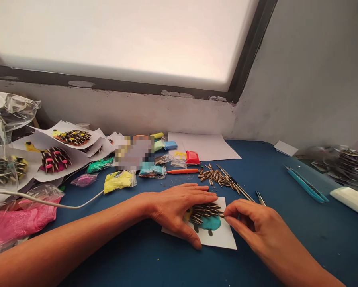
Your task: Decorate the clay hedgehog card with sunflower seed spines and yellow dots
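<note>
A white card (pixel 223 237) lies on the blue table, bearing a hedgehog figure (pixel 212 223) of teal clay with rows of striped sunflower seeds pressed in as spines. Part of its yellow head shows beside my left hand (pixel 179 207), which rests flat over the card's left side with fingers spread. At the card's right edge, my right hand (pixel 250 223) pinches a sunflower seed (pixel 221 215) between thumb and forefinger, its tip at the figure's right end. Loose sunflower seeds (pixel 213 175) are heaped just behind the card.
Tweezers (pixel 237 183), a pen (pixel 260 198) and an orange tool (pixel 183 171) lie behind the card. Bagged yellow clay (pixel 119 181) and red clay (pixel 192 157) stand at the back. Finished hedgehog cards (pixel 56 159), pink clay (pixel 23 219) and a white cable (pixel 74 207) occupy the left.
</note>
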Tool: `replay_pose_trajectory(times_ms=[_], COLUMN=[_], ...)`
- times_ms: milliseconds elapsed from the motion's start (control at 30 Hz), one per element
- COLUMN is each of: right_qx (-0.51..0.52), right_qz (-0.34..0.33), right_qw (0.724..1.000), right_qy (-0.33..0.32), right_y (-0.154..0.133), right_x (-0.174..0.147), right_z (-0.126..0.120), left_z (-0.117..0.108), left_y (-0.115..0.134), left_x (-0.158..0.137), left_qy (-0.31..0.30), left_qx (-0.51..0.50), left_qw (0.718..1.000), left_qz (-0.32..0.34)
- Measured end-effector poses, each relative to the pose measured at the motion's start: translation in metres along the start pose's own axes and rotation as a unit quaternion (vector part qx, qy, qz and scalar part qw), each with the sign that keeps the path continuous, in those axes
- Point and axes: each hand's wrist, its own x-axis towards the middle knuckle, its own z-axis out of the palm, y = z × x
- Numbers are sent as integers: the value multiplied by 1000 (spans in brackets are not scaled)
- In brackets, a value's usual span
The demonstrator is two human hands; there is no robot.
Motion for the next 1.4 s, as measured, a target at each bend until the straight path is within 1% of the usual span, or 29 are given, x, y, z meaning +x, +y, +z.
replay_pose_trajectory(times_ms=[200,433,700,900,1133,1267,1400], right_qx=[-25,-35,-49,-73,-96,-109,-112], right_qz=[3,1,-29,-42,-52,-35,-32], right_qw=[1000,999,998,996,994,993,990], right_qy=[-17,-9,4,2,28,42,83], right_y=[1,-3,0,1,-3,-1,3], right_x=[-2,-1,0,0,1,1,1], right_z=[4,7,11,14,15,16,10], left_z=[-1,-1,-2,-1,-2,-2,-2], left_y=[3,3,3,2,2,2,1], left_x=[-1,-1,-1,-1,0,0,0], left_qy=[2,4,-2,-1,-2,-6,-8], left_qx=[-2,0,-7,-2,-1,-3,1], left_qw=[1000,1000,1000,1000,1000,1000,1000], left_qz=[7,13,6,8,14,13,13])
